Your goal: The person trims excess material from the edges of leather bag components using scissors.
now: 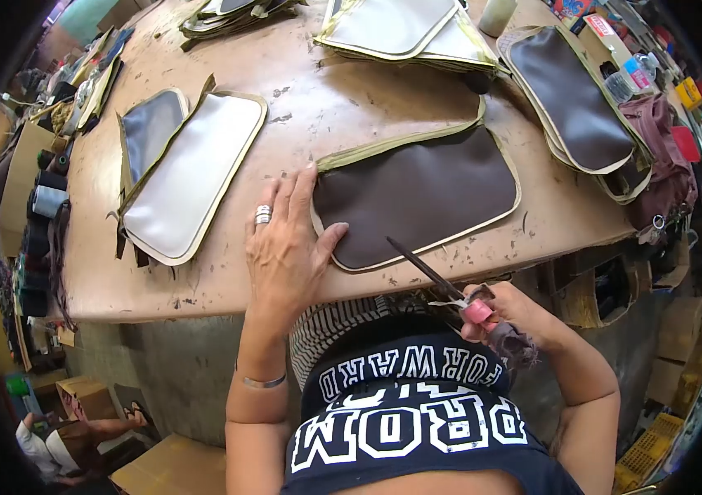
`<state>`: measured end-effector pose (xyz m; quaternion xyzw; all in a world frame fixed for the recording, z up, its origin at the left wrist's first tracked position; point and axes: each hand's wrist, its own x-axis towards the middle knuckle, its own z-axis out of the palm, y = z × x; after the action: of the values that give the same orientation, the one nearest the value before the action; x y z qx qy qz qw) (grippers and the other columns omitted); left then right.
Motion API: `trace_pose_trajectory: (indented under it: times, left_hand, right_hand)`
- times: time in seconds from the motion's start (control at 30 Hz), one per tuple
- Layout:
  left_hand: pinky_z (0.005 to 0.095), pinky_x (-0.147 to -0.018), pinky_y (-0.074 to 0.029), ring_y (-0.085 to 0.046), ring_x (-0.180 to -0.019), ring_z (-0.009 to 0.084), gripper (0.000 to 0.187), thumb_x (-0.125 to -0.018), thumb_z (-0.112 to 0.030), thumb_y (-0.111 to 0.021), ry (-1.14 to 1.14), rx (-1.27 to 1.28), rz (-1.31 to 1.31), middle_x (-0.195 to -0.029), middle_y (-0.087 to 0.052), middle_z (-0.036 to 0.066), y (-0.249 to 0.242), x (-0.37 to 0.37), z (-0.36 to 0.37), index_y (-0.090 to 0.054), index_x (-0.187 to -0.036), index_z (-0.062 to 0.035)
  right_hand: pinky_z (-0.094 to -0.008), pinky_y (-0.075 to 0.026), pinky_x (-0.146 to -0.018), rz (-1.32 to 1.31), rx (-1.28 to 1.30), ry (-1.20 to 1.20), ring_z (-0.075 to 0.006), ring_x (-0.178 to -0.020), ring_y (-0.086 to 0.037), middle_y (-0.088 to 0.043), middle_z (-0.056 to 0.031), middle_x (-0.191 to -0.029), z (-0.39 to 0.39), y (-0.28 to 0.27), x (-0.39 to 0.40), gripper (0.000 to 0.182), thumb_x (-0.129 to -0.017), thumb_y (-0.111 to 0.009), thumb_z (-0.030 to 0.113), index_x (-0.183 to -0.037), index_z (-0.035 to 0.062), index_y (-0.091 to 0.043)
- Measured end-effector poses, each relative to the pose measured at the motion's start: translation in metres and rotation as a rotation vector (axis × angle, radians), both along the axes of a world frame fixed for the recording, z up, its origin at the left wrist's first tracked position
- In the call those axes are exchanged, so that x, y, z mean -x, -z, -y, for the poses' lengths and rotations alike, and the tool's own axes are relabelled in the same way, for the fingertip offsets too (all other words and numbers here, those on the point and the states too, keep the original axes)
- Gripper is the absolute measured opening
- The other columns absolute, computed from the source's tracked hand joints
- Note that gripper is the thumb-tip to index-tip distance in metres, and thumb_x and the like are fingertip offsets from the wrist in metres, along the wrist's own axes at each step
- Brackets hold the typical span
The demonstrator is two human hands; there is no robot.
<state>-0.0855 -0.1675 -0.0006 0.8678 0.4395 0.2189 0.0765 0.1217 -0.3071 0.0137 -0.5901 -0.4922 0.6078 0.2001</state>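
A dark brown pouch [417, 194] with cream piping and an olive zipper edge lies flat at the table's near side. My left hand [289, 235] rests open beside it, fingers stretched out and the thumb at its lower left corner. In my right hand [508, 309] is a pair of scissors [427, 270], its handles wrapped in pink and greyish cloth. The dark blades look closed and point up and left, their tip over the pouch's lower edge. My right fingers are wrapped round the handles.
A white pouch [196, 177] overlaps a grey one [151, 124] at left. More white pouches [392, 29] are stacked at the back, and dark pouches [569, 99] at right, near a water bottle [633, 76] and a mauve bag [656, 148]. Thread spools [48, 200] line the left edge.
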Motion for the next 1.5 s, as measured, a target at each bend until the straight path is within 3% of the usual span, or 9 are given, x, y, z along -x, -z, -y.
trace_pose_trajectory:
  times: [0.13, 0.23, 0.33, 0.5, 0.77, 0.97, 1.07, 1.2, 1.5]
  left_hand:
    - [0.0296, -0.072, -0.041, -0.049, -0.094, 0.0236, 0.04, -0.068, 0.001, -0.056, 0.053, 0.214, 0.366, -0.107, -0.047, 0.015, 0.01, 0.002, 0.001, -0.046, -0.106, -0.0038]
    - [0.021, -0.066, -0.041, -0.05, -0.087, 0.0118, 0.035, -0.067, 0.009, -0.053, 0.143, 0.72, 1.012, -0.097, -0.051, 0.01, 0.011, 0.003, 0.009, -0.048, -0.101, 0.0004]
    - [0.0185, -0.066, -0.04, -0.046, -0.082, 0.0057, 0.034, -0.068, 0.009, -0.052, 0.201, 1.045, 0.849, -0.089, -0.05, 0.005, 0.017, 0.017, 0.012, -0.048, -0.101, 0.0023]
    - [0.0245, -0.071, -0.044, -0.05, -0.081, 0.0122, 0.048, -0.066, 0.01, -0.053, 0.259, 0.686, 0.594, -0.088, -0.045, 0.005, 0.001, 0.001, 0.036, -0.043, -0.111, -0.0008]
    - [0.0279, -0.084, -0.042, -0.045, -0.098, 0.0155, 0.052, -0.066, 0.014, -0.05, 0.223, 1.111, 0.99, -0.109, -0.036, 0.009, 0.003, 0.009, 0.039, -0.035, -0.114, 0.0036]
    - [0.0291, -0.085, -0.041, -0.044, -0.099, 0.0167, 0.056, -0.067, 0.014, -0.05, 0.182, 1.087, 1.048, -0.111, -0.034, 0.01, 0.008, 0.007, 0.039, -0.028, -0.117, 0.0053]
    - [0.0298, -0.084, -0.042, -0.044, -0.099, 0.0174, 0.055, -0.067, 0.014, -0.049, 0.173, 1.099, 1.06, -0.111, -0.035, 0.01, 0.009, 0.007, 0.039, -0.028, -0.117, 0.0047]
    - [0.0308, -0.082, -0.044, -0.046, -0.097, 0.0178, 0.053, -0.069, 0.014, -0.048, 0.186, 1.174, 1.13, -0.108, -0.038, 0.011, 0.007, 0.006, 0.038, -0.028, -0.117, 0.0033]
    - [0.0291, -0.081, -0.044, -0.049, -0.094, 0.0168, 0.05, -0.069, 0.014, -0.046, 0.177, 1.116, 1.13, -0.1, -0.045, 0.01, 0.003, 0.006, 0.037, -0.03, -0.115, 0.003]
  right_hand:
    - [-0.0184, -0.04, -0.043, -0.148, 0.335, 0.05, -0.0056, -0.05, -0.05, -0.051, -0.0014, -0.056, 0.001, 0.004, -0.001, 0.017, -0.074, -0.056, 0.019, -0.072, 0.0044, -0.049]
    - [-0.0153, -0.039, -0.037, -0.429, 0.343, 0.191, -0.0041, -0.043, -0.047, -0.045, 0.0017, -0.052, 0.007, 0.014, 0.0, 0.026, -0.077, -0.054, 0.029, -0.069, 0.0055, -0.046]
    - [-0.0148, -0.04, -0.037, -0.49, 0.342, 0.187, -0.004, -0.043, -0.047, -0.044, 0.0021, -0.05, 0.009, 0.027, 0.0, 0.029, -0.077, -0.053, 0.033, -0.068, 0.0061, -0.045]
    - [-0.0154, -0.038, -0.037, -0.308, 0.358, 0.136, -0.0042, -0.043, -0.047, -0.043, 0.0022, -0.049, 0.009, 0.022, 0.0, 0.032, -0.077, -0.052, 0.037, -0.068, 0.0073, -0.045]
    - [-0.0182, -0.036, -0.044, -0.328, 0.258, -0.258, -0.0049, -0.049, -0.043, -0.04, 0.0027, -0.053, -0.004, 0.019, -0.024, 0.035, -0.077, -0.05, 0.041, -0.07, 0.0061, -0.046]
    - [-0.017, -0.033, -0.037, -0.252, 0.586, -0.244, -0.0053, -0.042, -0.04, -0.041, 0.0023, -0.052, -0.021, 0.005, -0.036, 0.03, -0.078, -0.049, 0.035, -0.068, 0.0076, -0.044]
    - [-0.0164, -0.033, -0.04, -0.522, 0.545, -0.194, -0.0051, -0.046, -0.041, -0.042, 0.0017, -0.055, -0.023, 0.01, -0.038, 0.039, -0.07, -0.055, 0.045, -0.073, 0.0064, -0.046]
    - [-0.0161, -0.03, -0.034, -0.456, 0.514, -0.208, -0.0039, -0.04, -0.035, -0.036, 0.0023, -0.05, -0.032, 0.002, -0.031, 0.019, -0.081, -0.044, 0.028, -0.077, 0.0098, -0.04]
    - [-0.0159, -0.03, -0.035, -0.353, 0.624, -0.211, -0.0044, -0.043, -0.038, -0.041, 0.0018, -0.055, -0.034, 0.007, -0.036, 0.029, -0.077, -0.05, 0.038, -0.084, 0.0095, -0.045]
